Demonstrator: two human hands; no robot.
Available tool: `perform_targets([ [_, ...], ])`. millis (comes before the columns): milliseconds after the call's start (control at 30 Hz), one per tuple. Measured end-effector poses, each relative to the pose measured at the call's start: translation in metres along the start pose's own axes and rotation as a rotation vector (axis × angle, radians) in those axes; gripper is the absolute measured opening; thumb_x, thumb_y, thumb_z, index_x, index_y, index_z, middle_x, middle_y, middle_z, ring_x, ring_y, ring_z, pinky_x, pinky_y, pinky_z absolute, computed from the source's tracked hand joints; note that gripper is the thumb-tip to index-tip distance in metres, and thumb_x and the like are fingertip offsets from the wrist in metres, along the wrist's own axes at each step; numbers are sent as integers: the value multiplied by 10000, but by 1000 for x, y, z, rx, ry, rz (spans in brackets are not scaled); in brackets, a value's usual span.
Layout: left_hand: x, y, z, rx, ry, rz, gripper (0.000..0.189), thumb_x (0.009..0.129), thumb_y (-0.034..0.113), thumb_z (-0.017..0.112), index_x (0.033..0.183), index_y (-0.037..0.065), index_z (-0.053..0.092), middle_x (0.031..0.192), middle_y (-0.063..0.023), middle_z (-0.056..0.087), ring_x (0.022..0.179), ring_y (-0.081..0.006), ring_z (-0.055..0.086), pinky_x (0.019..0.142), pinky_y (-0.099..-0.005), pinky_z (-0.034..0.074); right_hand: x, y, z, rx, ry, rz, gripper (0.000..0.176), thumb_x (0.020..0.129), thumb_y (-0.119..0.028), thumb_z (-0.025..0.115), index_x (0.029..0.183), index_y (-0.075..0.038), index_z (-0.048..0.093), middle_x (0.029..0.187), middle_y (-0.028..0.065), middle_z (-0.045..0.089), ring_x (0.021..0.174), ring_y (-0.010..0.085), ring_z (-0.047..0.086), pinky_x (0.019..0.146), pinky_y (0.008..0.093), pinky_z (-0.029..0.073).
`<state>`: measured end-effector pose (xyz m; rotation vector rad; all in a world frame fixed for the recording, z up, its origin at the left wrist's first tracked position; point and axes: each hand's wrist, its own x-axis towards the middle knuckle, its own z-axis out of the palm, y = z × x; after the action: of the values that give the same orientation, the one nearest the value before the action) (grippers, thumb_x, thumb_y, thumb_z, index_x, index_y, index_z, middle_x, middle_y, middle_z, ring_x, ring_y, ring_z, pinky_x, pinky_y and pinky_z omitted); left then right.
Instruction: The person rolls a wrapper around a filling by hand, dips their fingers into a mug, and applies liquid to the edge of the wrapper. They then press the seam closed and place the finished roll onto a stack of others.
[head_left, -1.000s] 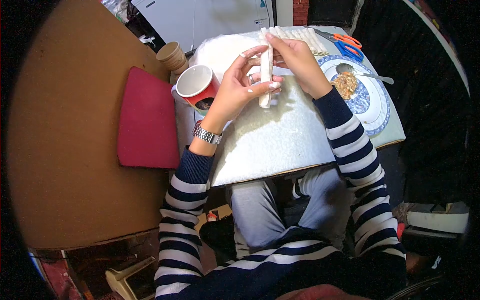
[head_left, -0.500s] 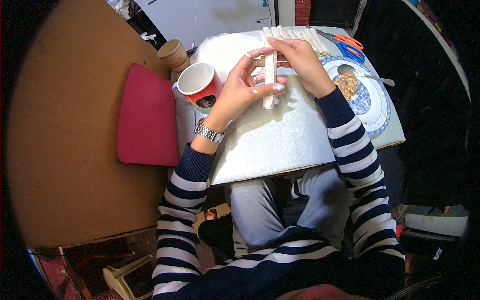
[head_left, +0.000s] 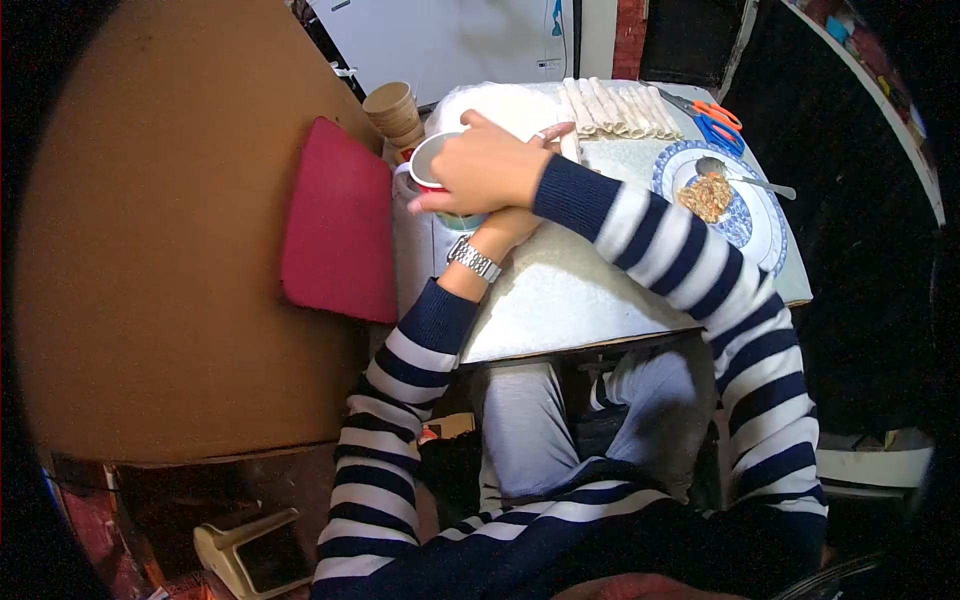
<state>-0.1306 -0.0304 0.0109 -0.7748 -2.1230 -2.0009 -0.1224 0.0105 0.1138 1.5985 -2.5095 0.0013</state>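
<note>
My right hand (head_left: 488,165) reaches across my left forearm and lies over the mouth of the red and white mug (head_left: 428,170). Its thumb and outermost finger are spread apart, while the middle fingers dip out of sight at the rim. Beneath my right wrist, my left hand (head_left: 553,132) is mostly hidden; its visible fingertips are against a white rolled wrapper (head_left: 569,146). Just behind, a row of similar white rolls (head_left: 622,112) lies beside a pile of white sheets (head_left: 497,108).
On the right, a blue-patterned plate (head_left: 776,228) holds brown filling (head_left: 706,198) and a spoon (head_left: 768,186). Orange and blue-handled scissors (head_left: 720,132) lie behind it. Stacked paper cups (head_left: 393,112) stand behind the mug, and a red chair back (head_left: 340,225) is at the left.
My right hand has left the roll and crossed leftward over my left arm to the mug. The roll is now mostly hidden behind my right wrist. The view has shifted slightly.
</note>
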Motion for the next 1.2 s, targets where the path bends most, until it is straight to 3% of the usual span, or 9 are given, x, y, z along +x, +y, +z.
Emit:
perform_targets([
  [133, 1, 0, -2, -54, -30, -23, 595, 935, 217, 565, 1427, 59, 271, 1146, -91, 562, 1030, -124, 537, 927, -285, 444, 31, -2, 5, 87, -276, 37, 622, 780, -668, 550, 813, -67, 709, 801, 113, 684, 815, 261, 654, 955, 512, 309],
  [200, 8, -30, -6, 118, 5, 50, 601, 930, 201, 570, 1429, 65, 265, 1130, -77, 566, 1030, -116, 533, 916, -278, 445, 38, -4, -1, 54, -497, 114, 647, 761, -690, 559, 874, -72, 715, 826, 106, 690, 818, 253, 654, 970, 517, 279],
  [333, 7, -32, -7, 345, 4, 157, 618, 919, 168, 580, 1434, 71, 252, 1126, -66, 574, 1033, -114, 530, 907, -270, 446, 51, -2, 2, 129, -623, 186, 663, 753, -703, 565, 890, -73, 721, 844, 89, 694, 835, 243, 652, 993, 510, 230],
  [500, 5, -11, -4, 54, 0, 37, 669, 885, 180, 640, 1429, 69, 266, 1168, -107, 574, 1055, -132, 544, 909, -286, 452, 40, -5, 5, 37, -427, 125, 648, 752, -685, 572, 865, -62, 711, 823, 99, 693, 796, 258, 654, 963, 502, 272],
  [633, 5, 2, 3, 289, 90, 38, 748, 822, 225, 725, 1415, 63, 299, 1187, -161, 563, 1050, -182, 571, 895, -291, 470, 32, -1, 11, 44, -315, 87, 618, 766, -659, 568, 841, -61, 704, 791, 108, 689, 769, 265, 652, 913, 482, 313],
  [733, 6, -4, 0, 239, 66, 117, 742, 824, 229, 724, 1412, 63, 303, 1177, -167, 570, 1044, -188, 581, 888, -288, 477, 33, -3, 13, 60, -292, 119, 616, 777, -659, 552, 812, -63, 706, 781, 112, 688, 762, 256, 650, 887, 457, 319],
  [833, 5, -6, -1, 45, 50, 100, 728, 832, 241, 717, 1407, 58, 310, 1155, -158, 585, 1032, -179, 590, 877, -283, 482, 34, -6, 16, 31, -303, 141, 637, 797, -667, 518, 828, -60, 708, 782, 112, 689, 766, 250, 650, 898, 454, 305],
  [1133, 5, 0, 0, 202, 100, 50, 708, 846, 262, 702, 1395, 36, 315, 1164, -167, 589, 1035, -175, 593, 880, -293, 486, 37, -2, 10, 91, -424, 115, 714, 810, -712, 457, 869, -48, 712, 844, 117, 692, 826, 256, 648, 941, 475, 255],
  [1200, 3, 8, 2, 78, 74, 8, 708, 844, 257, 703, 1395, 38, 316, 1170, -166, 586, 1037, -176, 590, 878, -293, 487, 38, -1, 10, 101, -437, 118, 728, 812, -717, 442, 864, -42, 711, 842, 118, 692, 826, 257, 647, 950, 478, 249],
])
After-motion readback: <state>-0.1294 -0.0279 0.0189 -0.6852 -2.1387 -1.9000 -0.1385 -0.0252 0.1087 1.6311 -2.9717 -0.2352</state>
